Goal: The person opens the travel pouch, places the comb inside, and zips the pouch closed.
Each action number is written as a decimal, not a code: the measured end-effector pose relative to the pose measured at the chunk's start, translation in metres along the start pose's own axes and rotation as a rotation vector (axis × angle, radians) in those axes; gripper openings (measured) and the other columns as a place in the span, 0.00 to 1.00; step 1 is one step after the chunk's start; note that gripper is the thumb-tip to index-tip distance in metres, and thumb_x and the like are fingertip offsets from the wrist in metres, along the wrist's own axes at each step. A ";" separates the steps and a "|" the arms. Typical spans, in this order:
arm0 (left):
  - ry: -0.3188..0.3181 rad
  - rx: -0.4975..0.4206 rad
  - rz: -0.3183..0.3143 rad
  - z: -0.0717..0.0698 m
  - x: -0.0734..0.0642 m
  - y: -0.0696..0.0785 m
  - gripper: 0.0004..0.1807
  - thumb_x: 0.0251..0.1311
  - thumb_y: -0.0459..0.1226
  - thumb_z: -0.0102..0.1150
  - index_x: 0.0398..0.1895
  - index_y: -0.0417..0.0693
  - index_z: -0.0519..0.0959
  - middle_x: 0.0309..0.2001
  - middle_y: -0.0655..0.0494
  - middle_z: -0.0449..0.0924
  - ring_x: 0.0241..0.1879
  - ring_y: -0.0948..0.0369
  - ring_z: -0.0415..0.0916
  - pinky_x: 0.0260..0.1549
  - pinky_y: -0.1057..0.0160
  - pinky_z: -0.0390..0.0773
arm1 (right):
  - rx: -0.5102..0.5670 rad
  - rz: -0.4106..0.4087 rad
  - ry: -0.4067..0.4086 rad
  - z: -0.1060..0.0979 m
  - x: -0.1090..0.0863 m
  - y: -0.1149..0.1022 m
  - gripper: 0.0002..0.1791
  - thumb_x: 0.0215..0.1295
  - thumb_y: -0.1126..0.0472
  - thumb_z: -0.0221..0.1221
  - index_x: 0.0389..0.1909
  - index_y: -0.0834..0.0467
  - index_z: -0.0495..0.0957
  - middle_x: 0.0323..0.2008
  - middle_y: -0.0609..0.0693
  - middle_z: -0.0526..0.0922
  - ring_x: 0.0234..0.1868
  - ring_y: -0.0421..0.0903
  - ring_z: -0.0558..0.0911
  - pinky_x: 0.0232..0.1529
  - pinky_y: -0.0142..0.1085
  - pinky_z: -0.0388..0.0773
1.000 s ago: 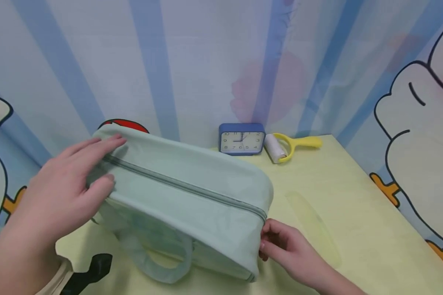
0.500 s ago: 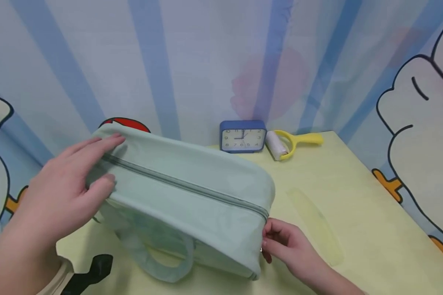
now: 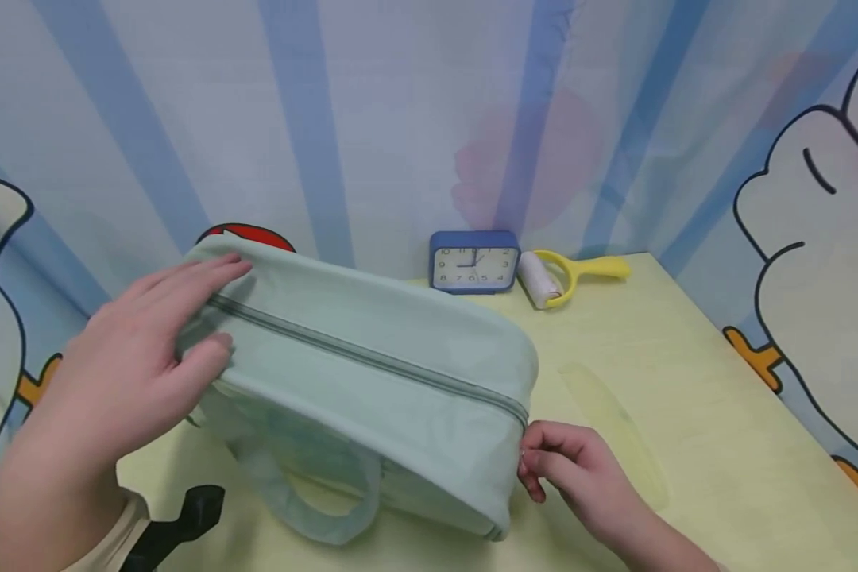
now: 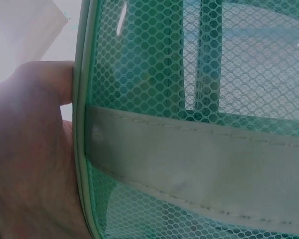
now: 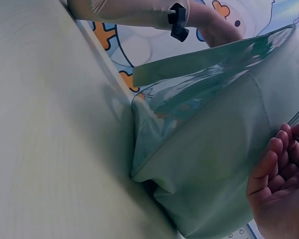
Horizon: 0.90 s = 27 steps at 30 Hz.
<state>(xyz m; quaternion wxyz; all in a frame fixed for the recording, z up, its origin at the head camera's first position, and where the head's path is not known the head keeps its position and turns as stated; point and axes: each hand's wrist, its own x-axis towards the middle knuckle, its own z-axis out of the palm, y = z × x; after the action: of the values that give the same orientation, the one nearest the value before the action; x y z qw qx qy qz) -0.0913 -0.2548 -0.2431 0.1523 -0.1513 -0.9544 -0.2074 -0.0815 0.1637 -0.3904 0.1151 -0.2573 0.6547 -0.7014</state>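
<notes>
A pale green toiletry bag [image 3: 372, 349] with a zipper along its top stands tilted on the table. Its zipper [image 3: 372, 361] looks closed along the visible top. My left hand [image 3: 132, 353] rests on the bag's far left end, fingers extended over the corner; in the left wrist view, mesh and a wide strap [image 4: 199, 167] show beside that hand. At the bag's right end, my right hand [image 3: 579, 477] pinches the zipper pull between thumb and index finger, the pull itself mostly hidden. The right wrist view has this hand [image 5: 284, 189] at the zipper's end, other fingers curled.
Behind the bag stand a blue clock [image 3: 474, 262] and a yellow-handled lint roller [image 3: 579, 270]. A flat, translucent yellowish strip [image 3: 618, 433] lies on the table [image 3: 715, 413] to the right. A handle loop [image 3: 322, 512] hangs at the bag's front.
The view has shifted slightly. Both hands keep nearly the same places on the bag, with the right hand's fingers moving only a little.
</notes>
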 end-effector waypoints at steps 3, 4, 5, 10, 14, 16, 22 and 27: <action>-0.006 0.012 -0.008 0.000 0.000 0.000 0.31 0.70 0.41 0.47 0.78 0.63 0.67 0.78 0.56 0.64 0.75 0.43 0.60 0.62 0.34 0.61 | 0.063 -0.049 -0.011 -0.003 -0.001 -0.003 0.11 0.68 0.80 0.42 0.32 0.71 0.72 0.26 0.55 0.76 0.23 0.53 0.72 0.24 0.40 0.76; -0.005 0.016 -0.011 0.000 0.000 0.001 0.31 0.70 0.41 0.47 0.78 0.63 0.67 0.78 0.56 0.64 0.74 0.42 0.60 0.61 0.35 0.61 | 0.084 -0.071 -0.015 -0.003 -0.002 -0.004 0.12 0.68 0.81 0.40 0.33 0.71 0.72 0.27 0.56 0.75 0.23 0.54 0.71 0.23 0.40 0.75; -0.004 0.022 -0.014 0.001 0.001 0.001 0.31 0.70 0.41 0.46 0.78 0.63 0.67 0.78 0.56 0.64 0.74 0.42 0.60 0.59 0.35 0.62 | 0.098 -0.077 -0.010 -0.003 -0.003 -0.007 0.13 0.68 0.81 0.40 0.33 0.70 0.73 0.27 0.55 0.75 0.23 0.53 0.71 0.23 0.41 0.73; -0.009 0.039 -0.045 0.001 0.001 0.002 0.33 0.68 0.41 0.44 0.78 0.65 0.66 0.78 0.56 0.62 0.73 0.41 0.59 0.54 0.36 0.64 | 0.109 -0.076 0.009 -0.001 -0.005 -0.025 0.17 0.70 0.81 0.40 0.32 0.65 0.76 0.26 0.54 0.74 0.23 0.52 0.69 0.22 0.42 0.71; -0.018 0.050 -0.049 0.000 0.001 0.002 0.34 0.68 0.41 0.44 0.78 0.66 0.66 0.78 0.57 0.62 0.74 0.42 0.59 0.52 0.37 0.65 | 0.093 -0.045 0.027 -0.003 -0.007 -0.036 0.17 0.73 0.79 0.41 0.31 0.63 0.74 0.25 0.54 0.73 0.22 0.51 0.68 0.20 0.41 0.70; -0.020 0.050 -0.046 0.000 0.002 0.003 0.33 0.68 0.41 0.43 0.78 0.66 0.65 0.79 0.58 0.61 0.74 0.42 0.59 0.52 0.38 0.65 | 0.099 -0.020 0.055 -0.003 -0.008 -0.040 0.17 0.74 0.78 0.41 0.31 0.63 0.76 0.25 0.52 0.75 0.22 0.50 0.69 0.19 0.40 0.70; -0.021 0.037 -0.032 0.001 0.005 0.003 0.33 0.68 0.41 0.43 0.78 0.65 0.65 0.78 0.57 0.61 0.74 0.42 0.59 0.56 0.37 0.64 | 0.116 -0.045 0.097 -0.006 -0.006 -0.049 0.23 0.73 0.79 0.40 0.33 0.59 0.82 0.29 0.47 0.82 0.21 0.50 0.72 0.19 0.40 0.72; -0.005 0.029 -0.010 0.001 0.002 0.000 0.33 0.67 0.40 0.44 0.77 0.62 0.67 0.77 0.55 0.64 0.76 0.44 0.56 0.60 0.36 0.62 | 0.134 -0.104 0.055 0.002 0.002 -0.060 0.25 0.73 0.81 0.40 0.38 0.58 0.85 0.32 0.48 0.85 0.23 0.48 0.79 0.23 0.39 0.80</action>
<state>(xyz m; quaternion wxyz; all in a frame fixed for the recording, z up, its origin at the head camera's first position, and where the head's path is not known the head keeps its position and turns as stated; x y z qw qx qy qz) -0.0935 -0.2538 -0.2429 0.1512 -0.1447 -0.9584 -0.1940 -0.0717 0.1675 -0.3315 0.0777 -0.2632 0.5949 -0.7555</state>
